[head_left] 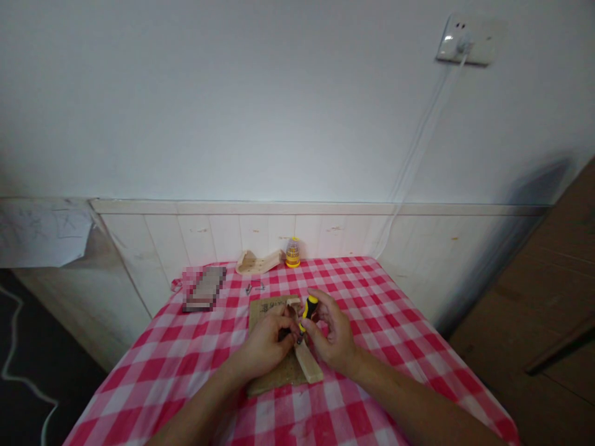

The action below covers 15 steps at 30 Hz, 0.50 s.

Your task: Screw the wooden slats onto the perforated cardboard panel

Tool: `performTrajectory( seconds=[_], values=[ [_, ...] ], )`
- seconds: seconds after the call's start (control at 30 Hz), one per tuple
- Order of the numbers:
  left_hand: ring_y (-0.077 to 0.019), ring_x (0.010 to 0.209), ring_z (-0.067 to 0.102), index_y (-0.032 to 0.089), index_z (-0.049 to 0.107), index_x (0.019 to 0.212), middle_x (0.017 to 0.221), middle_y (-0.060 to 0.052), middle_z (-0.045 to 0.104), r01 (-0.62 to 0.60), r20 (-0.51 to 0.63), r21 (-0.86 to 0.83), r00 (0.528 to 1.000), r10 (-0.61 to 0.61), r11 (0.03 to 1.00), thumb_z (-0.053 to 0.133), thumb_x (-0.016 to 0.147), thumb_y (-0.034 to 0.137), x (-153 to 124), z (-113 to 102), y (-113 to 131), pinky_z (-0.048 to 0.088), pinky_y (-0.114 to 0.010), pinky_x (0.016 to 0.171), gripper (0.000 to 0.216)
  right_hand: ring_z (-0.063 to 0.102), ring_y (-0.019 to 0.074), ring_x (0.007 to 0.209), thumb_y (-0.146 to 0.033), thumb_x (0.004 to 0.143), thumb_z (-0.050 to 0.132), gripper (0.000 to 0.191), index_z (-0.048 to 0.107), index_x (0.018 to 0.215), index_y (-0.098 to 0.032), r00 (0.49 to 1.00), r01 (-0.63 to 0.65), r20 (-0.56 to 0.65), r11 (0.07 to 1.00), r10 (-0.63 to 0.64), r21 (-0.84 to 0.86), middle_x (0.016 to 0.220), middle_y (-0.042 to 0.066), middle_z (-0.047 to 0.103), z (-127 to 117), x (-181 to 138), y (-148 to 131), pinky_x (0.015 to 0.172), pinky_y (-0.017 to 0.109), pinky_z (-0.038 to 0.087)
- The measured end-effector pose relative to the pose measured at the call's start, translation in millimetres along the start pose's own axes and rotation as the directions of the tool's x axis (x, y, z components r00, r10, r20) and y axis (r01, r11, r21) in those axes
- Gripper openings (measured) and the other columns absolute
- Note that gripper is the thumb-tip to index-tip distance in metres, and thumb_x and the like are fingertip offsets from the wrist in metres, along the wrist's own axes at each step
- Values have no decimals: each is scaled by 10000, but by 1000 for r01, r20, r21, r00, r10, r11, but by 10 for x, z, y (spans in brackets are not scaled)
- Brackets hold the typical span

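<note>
My right hand (331,337) is closed round a small screwdriver with a yellow and black handle (307,311), its tip pointing down. My left hand (269,337) pinches at the screwdriver's tip, over a pale wooden strip (307,362). The strip lies on a flat brown board (264,310) on the red and white checked tablecloth (381,322). What the left fingers pinch is too small to make out.
At the table's far edge lie a curved wooden piece (258,262), a yellow jar of screwdriver bits (292,253), small metal parts (255,287) and a blurred flat object (204,288). A white wall with a socket (467,42) and cable stands behind.
</note>
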State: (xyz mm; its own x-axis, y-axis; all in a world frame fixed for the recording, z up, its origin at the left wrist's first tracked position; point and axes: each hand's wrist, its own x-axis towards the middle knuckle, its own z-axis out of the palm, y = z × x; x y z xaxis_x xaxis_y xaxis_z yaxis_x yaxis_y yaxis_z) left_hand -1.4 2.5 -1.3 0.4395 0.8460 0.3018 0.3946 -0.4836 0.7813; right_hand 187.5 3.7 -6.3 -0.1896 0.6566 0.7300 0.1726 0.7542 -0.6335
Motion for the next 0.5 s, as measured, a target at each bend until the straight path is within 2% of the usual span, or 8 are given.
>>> performTrajectory(
  seconds=[0.13, 0.4, 0.5],
  values=[
    [-220, 951, 624, 198, 700, 749, 926, -51, 664, -1, -4, 0, 1000, 1, 1000, 612, 821, 102, -1, -3, 18, 471, -336, 847, 148, 721, 171, 772, -164, 909, 646, 516, 502, 1390, -281, 999, -20, -33, 1000, 20, -21, 974, 27, 726, 8, 19, 9, 696, 285, 607],
    [-223, 952, 626, 198, 676, 746, 934, -51, 670, -6, 15, 0, 1000, 6, 1000, 596, 825, 107, 4, -22, 57, 478, -330, 846, 145, 717, 179, 755, -230, 865, 739, 463, 542, 1282, -266, 993, -83, -86, 996, 81, -15, 949, 25, 717, 24, 48, -17, 678, 294, 613],
    [-221, 912, 632, 199, 656, 815, 913, -44, 675, 46, -55, -3, 997, -46, 999, 569, 806, 77, 13, -6, 4, 489, -338, 830, 150, 721, 181, 751, -233, 862, 751, 456, 543, 1266, -275, 990, -89, -112, 996, 89, 6, 944, 18, 716, 23, 52, -5, 675, 297, 620]
  ],
)
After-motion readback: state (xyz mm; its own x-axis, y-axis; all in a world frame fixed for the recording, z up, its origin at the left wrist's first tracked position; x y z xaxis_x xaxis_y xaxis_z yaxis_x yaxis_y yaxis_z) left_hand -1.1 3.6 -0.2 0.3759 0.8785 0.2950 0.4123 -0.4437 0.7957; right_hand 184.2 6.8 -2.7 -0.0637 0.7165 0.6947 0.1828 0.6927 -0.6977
